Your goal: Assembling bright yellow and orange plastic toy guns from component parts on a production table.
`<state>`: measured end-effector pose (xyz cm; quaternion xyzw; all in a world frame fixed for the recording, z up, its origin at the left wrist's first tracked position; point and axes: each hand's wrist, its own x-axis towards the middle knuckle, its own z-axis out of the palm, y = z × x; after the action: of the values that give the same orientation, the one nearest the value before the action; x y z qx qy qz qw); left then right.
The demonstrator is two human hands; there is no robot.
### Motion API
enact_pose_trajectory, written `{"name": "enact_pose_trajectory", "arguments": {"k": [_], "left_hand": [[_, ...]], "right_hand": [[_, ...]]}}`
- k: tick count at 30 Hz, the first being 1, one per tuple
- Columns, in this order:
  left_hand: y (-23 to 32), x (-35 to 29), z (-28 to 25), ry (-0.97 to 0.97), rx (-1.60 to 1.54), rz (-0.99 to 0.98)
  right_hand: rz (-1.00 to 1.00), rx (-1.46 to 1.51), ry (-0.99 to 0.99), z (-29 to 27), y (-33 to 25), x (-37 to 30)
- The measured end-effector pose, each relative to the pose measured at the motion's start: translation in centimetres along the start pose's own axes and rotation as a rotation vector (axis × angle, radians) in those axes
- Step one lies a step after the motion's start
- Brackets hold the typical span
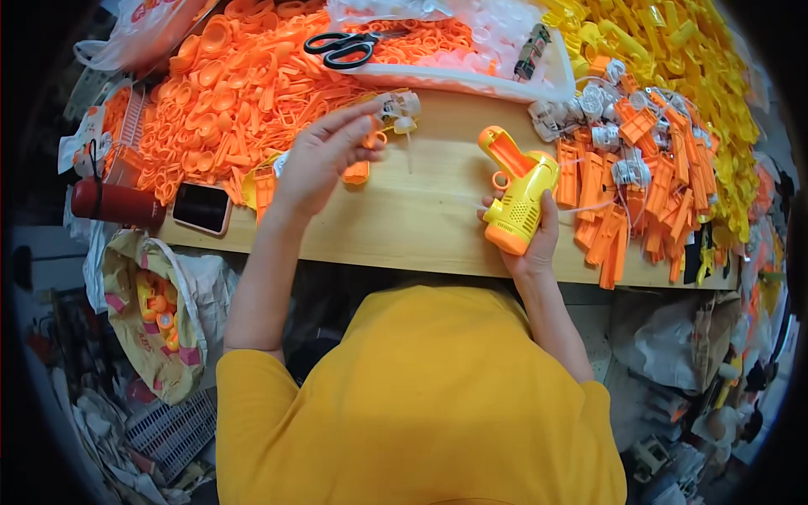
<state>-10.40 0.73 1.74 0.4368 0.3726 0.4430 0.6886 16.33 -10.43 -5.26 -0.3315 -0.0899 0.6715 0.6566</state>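
Yellow-and-orange plastic toy (526, 202) in my right hand (541, 244), raised over the near part of the table (438, 240), right of middle. It tilts, rounded orange end near, orange trough-like piece far and left; a small orange ring shows at its left side. My right fingers are clamped around the casing; thumb at its right, fingertips just showing at its left, the rest hidden behind it.

My left hand (324, 160) is up, left of the toy and well apart from it. Thumb and forefinger are close together; whether they touch or pinch anything, I cannot tell. Just beyond the fingertips, a white clear-cased part (400, 105); below them an orange loop and an orange block (357, 173), partly covered by the hand, so holding or merely overlapping is unclear.

Far left, a heap of orange pieces (219, 101), single shapes hard to separate. Far middle, a white tray (471, 82), with black-handled scissors (347, 52) at its left; their blades are hard to make out. Right, a pile of orange-and-white assemblies (640, 168); beyond, yellow parts (673, 50), cut off by the dark rim. Near left, a phone (202, 208) beside a red bottle (118, 203).
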Motion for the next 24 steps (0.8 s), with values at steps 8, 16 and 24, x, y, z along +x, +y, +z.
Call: {"name": "enact_pose_trajectory", "arguments": {"k": [8, 16, 24], "left_hand": [[-7.5, -2.0, 4.1, -0.029, -0.068, -0.161], [-8.6, -2.4, 6.8, -0.054, -0.333, -0.278], [-9.1, -2.8, 8.5, -0.115, -0.289, -0.182]], "right_hand": [[-0.031, -0.006, -0.038, 0.5, -0.1, -0.4], [-0.046, -0.106, -0.058, 1.9, 0.4, -0.1], [-0.033, -0.107, -0.087, 2.7, 0.8, -0.1]]}}
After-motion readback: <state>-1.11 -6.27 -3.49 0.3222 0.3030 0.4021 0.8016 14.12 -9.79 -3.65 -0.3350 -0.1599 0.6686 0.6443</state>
